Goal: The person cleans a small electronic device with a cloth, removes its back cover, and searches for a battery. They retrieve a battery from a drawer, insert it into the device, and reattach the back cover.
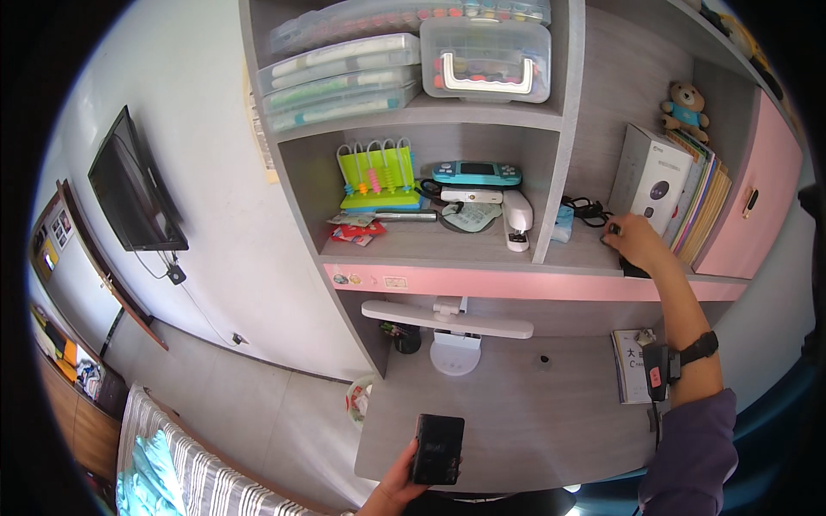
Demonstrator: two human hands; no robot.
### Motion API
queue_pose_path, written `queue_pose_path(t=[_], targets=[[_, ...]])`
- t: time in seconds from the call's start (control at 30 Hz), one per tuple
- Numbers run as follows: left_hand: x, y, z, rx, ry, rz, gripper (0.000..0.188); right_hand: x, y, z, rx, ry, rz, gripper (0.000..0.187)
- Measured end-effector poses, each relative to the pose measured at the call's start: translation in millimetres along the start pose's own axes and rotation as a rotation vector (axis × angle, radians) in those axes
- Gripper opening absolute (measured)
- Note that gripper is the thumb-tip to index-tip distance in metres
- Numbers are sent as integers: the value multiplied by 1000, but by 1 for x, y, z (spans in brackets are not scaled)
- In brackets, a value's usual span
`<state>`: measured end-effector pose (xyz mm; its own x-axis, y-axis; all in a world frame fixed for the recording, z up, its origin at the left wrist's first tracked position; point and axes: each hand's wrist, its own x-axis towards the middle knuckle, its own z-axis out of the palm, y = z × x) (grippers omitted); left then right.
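Observation:
My left hand (pixel 401 478) is wrapped round a flat black rectangular device (pixel 438 450), held above the front of the desk. It has rounded corners; whether it is a phone or a power bank I cannot tell. My right arm reaches up to the right shelf compartment, where my right hand (pixel 635 241) has its fingers pinched on something small and dark at the shelf's front. A black coiled cable (pixel 587 211) lies just left of those fingers, beside a light blue cloth-like item (pixel 563 225). Right behind the hand stands a white box (pixel 651 178) with a round lens picture.
Books and folders (pixel 701 206) stand by the box, a teddy bear (pixel 686 110) above them. The middle shelf holds a green abacus (pixel 379 175), a blue handheld console (pixel 477 173) and a white stapler (pixel 517 221). A white lamp (pixel 456 353) and a notebook (pixel 631 370) are on the desk (pixel 516 413).

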<state>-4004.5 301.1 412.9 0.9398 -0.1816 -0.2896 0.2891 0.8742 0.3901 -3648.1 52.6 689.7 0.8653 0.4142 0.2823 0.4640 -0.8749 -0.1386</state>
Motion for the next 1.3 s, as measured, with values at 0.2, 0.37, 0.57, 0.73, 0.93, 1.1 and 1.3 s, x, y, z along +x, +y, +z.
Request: queue_pose_path(t=[0.2, 0.37, 0.57, 0.73, 0.93, 1.1, 1.3], targets=[[0, -6, 5, 21, -2, -6, 67, 21, -8, 24, -42, 107, 16, 22], [-9, -5, -1, -31, -32, 4, 67, 48, 3, 33, -92, 80, 12, 29], [-25, -3, -6, 12, -9, 76, 71, 56, 20, 37, -163, 140, -64, 36], [-29, -4, -5, -47, 23, 69, 65, 34, 20, 34, -53, 276, -187, 29], [-25, -6, -7, 9, 31, 39, 65, 6, 12, 22, 167, 378, -128, 20], [-21, -9, -11, 1, 26, 17, 64, -16, 12, 16, 259, 441, -138, 19], [-22, -11, -16, -34, 11, 2, 63, -80, 12, 17, 441, 777, -26, 21]])
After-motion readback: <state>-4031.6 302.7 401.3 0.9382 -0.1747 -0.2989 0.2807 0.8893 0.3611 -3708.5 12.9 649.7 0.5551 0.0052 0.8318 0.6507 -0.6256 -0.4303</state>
